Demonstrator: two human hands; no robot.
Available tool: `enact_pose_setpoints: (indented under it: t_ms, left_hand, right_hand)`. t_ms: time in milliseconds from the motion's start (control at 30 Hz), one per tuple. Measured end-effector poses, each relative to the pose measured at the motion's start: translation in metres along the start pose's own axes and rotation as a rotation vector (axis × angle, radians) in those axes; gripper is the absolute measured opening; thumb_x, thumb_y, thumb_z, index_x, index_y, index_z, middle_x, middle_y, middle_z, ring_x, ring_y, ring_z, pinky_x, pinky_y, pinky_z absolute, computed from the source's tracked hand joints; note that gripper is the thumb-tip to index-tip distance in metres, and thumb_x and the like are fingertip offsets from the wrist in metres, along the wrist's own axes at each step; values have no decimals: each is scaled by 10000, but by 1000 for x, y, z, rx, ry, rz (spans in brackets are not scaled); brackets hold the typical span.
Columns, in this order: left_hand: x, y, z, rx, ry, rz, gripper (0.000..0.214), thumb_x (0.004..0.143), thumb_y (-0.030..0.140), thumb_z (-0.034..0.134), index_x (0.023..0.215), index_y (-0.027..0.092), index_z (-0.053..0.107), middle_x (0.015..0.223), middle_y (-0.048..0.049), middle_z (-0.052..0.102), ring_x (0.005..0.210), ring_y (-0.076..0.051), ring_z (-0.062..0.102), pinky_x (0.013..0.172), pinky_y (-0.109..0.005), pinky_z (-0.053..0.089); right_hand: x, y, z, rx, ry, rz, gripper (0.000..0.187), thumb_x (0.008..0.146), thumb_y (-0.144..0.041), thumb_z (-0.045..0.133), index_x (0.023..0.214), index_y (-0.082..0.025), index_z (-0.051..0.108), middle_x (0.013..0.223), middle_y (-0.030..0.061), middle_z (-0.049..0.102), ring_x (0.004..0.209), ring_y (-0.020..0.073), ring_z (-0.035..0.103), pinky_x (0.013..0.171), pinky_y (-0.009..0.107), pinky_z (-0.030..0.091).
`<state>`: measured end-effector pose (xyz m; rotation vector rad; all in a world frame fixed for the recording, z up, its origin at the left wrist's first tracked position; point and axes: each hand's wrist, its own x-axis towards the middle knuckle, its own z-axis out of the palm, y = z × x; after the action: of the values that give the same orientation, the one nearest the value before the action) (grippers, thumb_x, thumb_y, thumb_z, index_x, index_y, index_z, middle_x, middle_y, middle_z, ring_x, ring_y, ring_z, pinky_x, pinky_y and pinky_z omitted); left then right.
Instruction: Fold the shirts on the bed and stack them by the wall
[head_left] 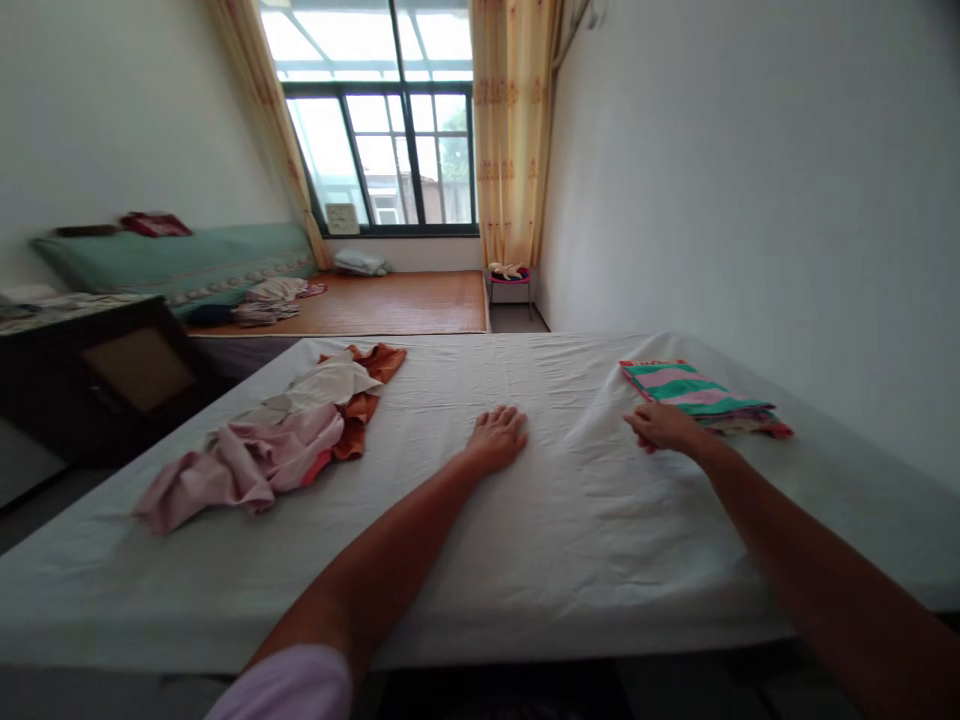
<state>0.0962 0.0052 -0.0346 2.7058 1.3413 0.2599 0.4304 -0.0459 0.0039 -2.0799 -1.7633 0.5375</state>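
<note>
My left hand (pixel 498 437) lies flat, fingers together and stretched out, on the white sheet (pixel 525 540) of the bed, holding nothing. My right hand (pixel 664 424) rests at the near left corner of a folded stack of green, pink and red striped cloth (pixel 697 393) on the right side of the bed; its fingers touch the stack's edge, and whether they grip it is unclear. A loose heap of pink, cream and orange garments (pixel 289 440) lies unfolded on the left part of the bed, well away from both hands.
A white wall (pixel 750 200) runs along the bed's right side. Beyond the bed are a wooden-mat platform (pixel 397 302), a green cushion (pixel 172 262), a small stool (pixel 510 280), curtains and a window. A dark cabinet (pixel 97 370) stands at left.
</note>
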Motion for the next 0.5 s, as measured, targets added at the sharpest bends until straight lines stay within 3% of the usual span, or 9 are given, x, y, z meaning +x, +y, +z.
enact_pose_setpoints:
  t_ms: [67,167,300,367,500]
  left_hand:
    - [-4,1,0,-14,-46,30,560,958,504,263,1452,258,355,1554,-71,296,1439,-257,212,1147,-502,167]
    - [-17,-2,-6,-29,-88,128,549,950,516,291,1447,292,359,1557,-53,293,1439,-242,220,1150,-487,161]
    - [-46,-29,-34,-31,-86,242,429,920,396,410,1336,350,504,1444,-5,481,1331,-203,417,1097,-386,297]
    - [-64,-58,-57,38,-69,116,363,905,302,415,1206,324,617,1311,-22,601,1202,-201,538,1038,-361,362]
    - [-95,-135,-105,299,63,-390,356,886,247,418,1167,224,635,1251,-105,627,1161,-261,561,980,-405,401]
  right_hand:
    - [-2,-51,21,-157,-78,-188,348,887,-368,529,602,-173,572,553,36,650,494,119,584,545,216,374]
    - [-9,-120,53,-225,-165,-378,333,915,-393,484,696,-190,630,632,26,690,543,119,604,565,214,363]
    - [-10,-167,91,-366,-97,-479,336,891,-472,507,801,-206,690,800,73,727,693,172,643,583,240,353]
    - [-7,-172,106,-382,-52,-481,330,902,-459,489,847,-207,695,849,86,729,746,185,647,596,247,350]
    - [-2,-168,121,-371,24,-430,316,926,-402,441,899,-205,688,862,85,725,760,187,647,605,253,343]
